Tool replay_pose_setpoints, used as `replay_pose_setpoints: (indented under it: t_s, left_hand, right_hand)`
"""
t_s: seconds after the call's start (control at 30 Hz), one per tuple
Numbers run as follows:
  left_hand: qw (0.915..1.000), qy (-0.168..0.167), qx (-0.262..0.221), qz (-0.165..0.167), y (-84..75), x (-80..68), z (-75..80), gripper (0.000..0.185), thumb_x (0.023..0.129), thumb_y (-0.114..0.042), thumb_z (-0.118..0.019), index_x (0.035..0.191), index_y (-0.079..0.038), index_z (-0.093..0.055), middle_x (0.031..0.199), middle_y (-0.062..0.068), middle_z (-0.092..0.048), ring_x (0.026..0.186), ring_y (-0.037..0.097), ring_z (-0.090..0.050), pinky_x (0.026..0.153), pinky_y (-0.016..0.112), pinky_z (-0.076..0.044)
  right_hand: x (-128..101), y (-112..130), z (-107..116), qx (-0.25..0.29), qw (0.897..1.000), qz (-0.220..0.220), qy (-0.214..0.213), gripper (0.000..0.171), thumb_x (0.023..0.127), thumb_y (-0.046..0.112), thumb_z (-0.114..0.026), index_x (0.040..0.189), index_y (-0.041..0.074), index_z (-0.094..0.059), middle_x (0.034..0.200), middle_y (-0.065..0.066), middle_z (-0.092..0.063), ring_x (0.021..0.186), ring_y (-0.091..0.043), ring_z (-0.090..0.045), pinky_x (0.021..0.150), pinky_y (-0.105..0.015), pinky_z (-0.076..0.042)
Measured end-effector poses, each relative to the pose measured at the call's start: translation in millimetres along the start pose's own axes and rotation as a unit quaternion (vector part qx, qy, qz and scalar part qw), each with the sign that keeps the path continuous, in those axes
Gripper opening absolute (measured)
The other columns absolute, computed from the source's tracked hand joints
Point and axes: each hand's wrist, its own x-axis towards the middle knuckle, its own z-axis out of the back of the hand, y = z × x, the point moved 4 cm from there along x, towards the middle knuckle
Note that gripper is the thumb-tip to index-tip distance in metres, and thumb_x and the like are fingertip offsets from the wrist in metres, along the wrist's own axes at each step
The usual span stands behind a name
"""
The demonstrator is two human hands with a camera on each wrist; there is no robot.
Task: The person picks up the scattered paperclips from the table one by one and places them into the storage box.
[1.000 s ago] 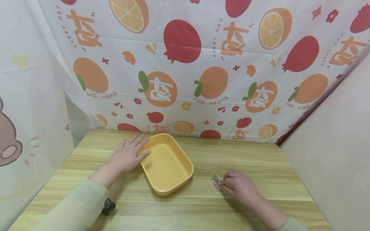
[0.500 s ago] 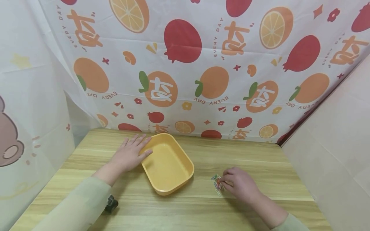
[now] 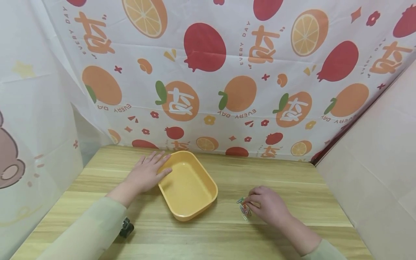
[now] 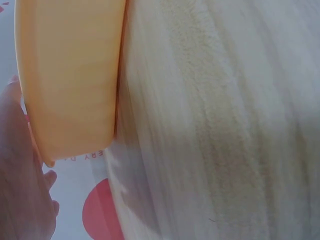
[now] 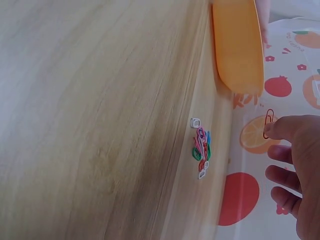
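Observation:
A yellow rectangular tray (image 3: 188,187) with raised walls stands left of centre on the table. My left hand (image 3: 146,173) rests on its far left rim, fingers straight and thumb over the inside. To the right lies a small pile of coloured paper clips (image 3: 244,211), pink, green, blue, red and white. Just over that pile, my right hand (image 3: 268,206) pinches one red paper clip (image 5: 269,124) between thumb and forefinger, which shows plainly in the right wrist view. Its other fingers are bent and hold nothing.
A small black object (image 3: 126,228) sits on the wooden table (image 3: 182,242) beside the left sleeve. A fruit-printed cloth (image 3: 208,94) hangs behind the table, and pale panels (image 3: 373,144) close in both sides.
My right hand has risen slightly from the paper clip pile and shifted a little away from me, with a clip in its fingertips. The left hand and the tray have barely moved.

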Motion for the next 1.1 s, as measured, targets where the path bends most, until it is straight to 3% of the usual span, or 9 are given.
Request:
replay_pose_setpoints:
  t_s: [1.1]
  left_hand:
    - [0.9999,-0.001,0.010,-0.013,2.4,4.7,-7.1,0.068,0.102,-0.059,-0.037,0.158,-0.021,-0.029,0.162,0.010,-0.025,0.148,0.042,-0.016,0.117,0.065,-0.005]
  right_hand:
    - [5.3,2.8,-3.7,0.016,0.999,-0.028,0.008,0.010,0.079,0.020,-0.085,0.087,0.023,-0.080,0.092,0.013,-0.067,0.088,-0.007,-0.060,0.074,-0.029,-0.056]
